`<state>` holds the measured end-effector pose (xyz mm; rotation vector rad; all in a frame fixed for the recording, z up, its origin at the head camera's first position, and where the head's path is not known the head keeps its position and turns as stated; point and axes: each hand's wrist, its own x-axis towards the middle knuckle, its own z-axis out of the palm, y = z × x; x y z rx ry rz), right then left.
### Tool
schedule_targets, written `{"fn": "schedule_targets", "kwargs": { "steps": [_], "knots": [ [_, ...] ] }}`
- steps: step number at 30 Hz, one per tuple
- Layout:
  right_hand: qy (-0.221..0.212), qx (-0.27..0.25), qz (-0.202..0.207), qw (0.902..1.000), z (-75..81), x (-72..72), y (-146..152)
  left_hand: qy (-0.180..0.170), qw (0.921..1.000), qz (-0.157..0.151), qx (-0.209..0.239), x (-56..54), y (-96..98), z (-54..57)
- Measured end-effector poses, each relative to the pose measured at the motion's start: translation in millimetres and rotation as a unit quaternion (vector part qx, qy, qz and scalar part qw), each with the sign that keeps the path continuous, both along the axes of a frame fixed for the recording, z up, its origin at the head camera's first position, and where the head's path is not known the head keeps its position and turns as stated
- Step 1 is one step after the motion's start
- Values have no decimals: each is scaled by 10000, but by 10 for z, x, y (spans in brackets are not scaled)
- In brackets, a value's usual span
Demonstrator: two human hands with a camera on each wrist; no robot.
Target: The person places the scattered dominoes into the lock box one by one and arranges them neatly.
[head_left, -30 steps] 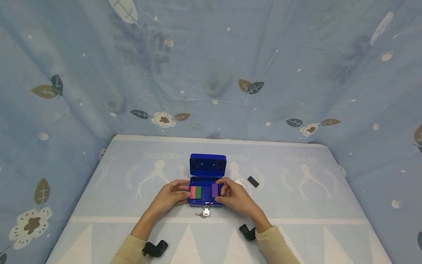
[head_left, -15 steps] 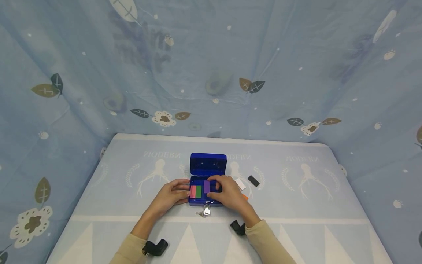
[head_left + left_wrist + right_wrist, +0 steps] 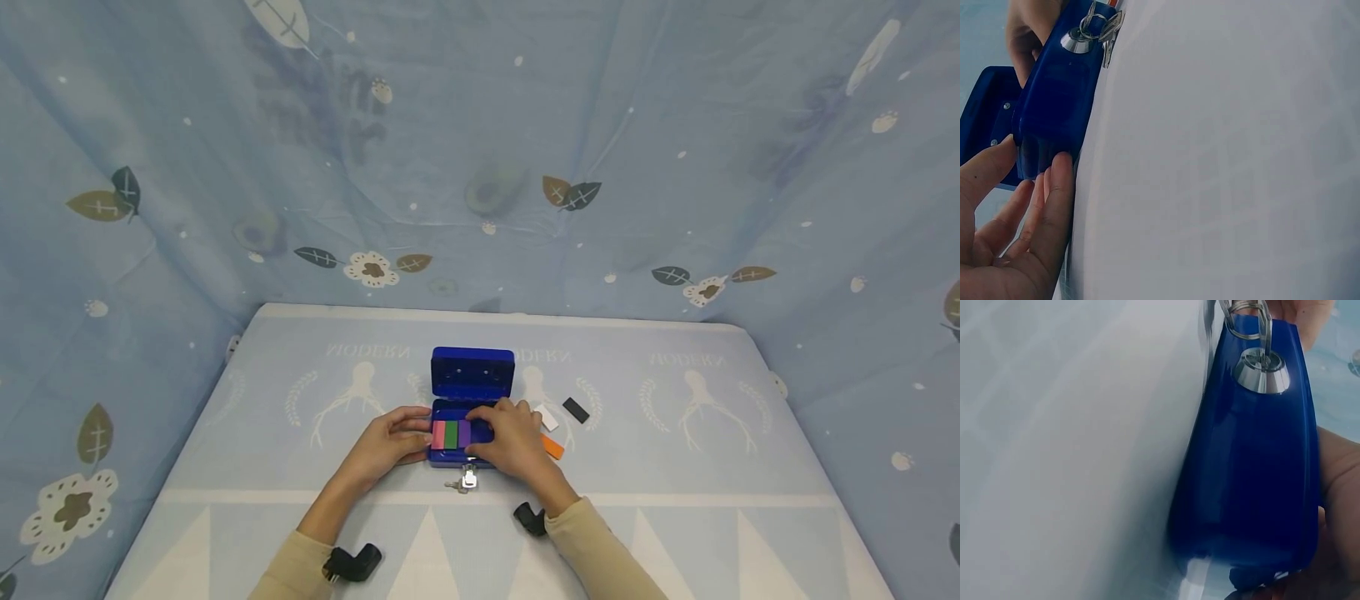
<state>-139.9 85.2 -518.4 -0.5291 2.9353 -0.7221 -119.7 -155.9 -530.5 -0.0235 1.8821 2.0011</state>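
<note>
A blue cash box [image 3: 442, 461] stands with its lid [image 3: 472, 375] raised. Inside, at the left, a pink block [image 3: 438, 435], a green block [image 3: 451, 435] and a purple block [image 3: 464, 433] lie side by side. My right hand [image 3: 513, 440] pinches the purple block by its two ends, against the green one. My left hand [image 3: 390, 437] rests on the box's left end. In the left wrist view, the left thumb [image 3: 991, 162] touches the upper rim and extended fingertips touch the lower wall. The blocks are hidden in both wrist views.
Right of the box lie a white block [image 3: 548, 418], an orange block [image 3: 552, 447] and a black block [image 3: 576, 410]. Keys [image 3: 453, 485] hang from the lock [image 3: 469, 477] on the box's front. A patterned cloth covers the table [image 3: 675, 467]; a blue curtain [image 3: 480, 208] rises behind.
My right hand has moved left inside the box, bringing the purple block up to the green one. The white and orange blocks have come into sight behind it. The left hand stays put.
</note>
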Motion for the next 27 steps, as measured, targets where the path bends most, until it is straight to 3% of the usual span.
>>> {"fn": "schedule_targets", "kwargs": {
  "steps": [15,20,27],
  "knots": [
    [90,191,-17,9998,12,16,-24,-8,10000,46,-46,5,8,-12],
    [-97,-534,56,9985,18,8,46,15,10000,25,-32,8,10,-16],
    [-155,-1725,147,9848,14,-7,190,21,10000,54,-32,6,15,-9]
  ]
}}
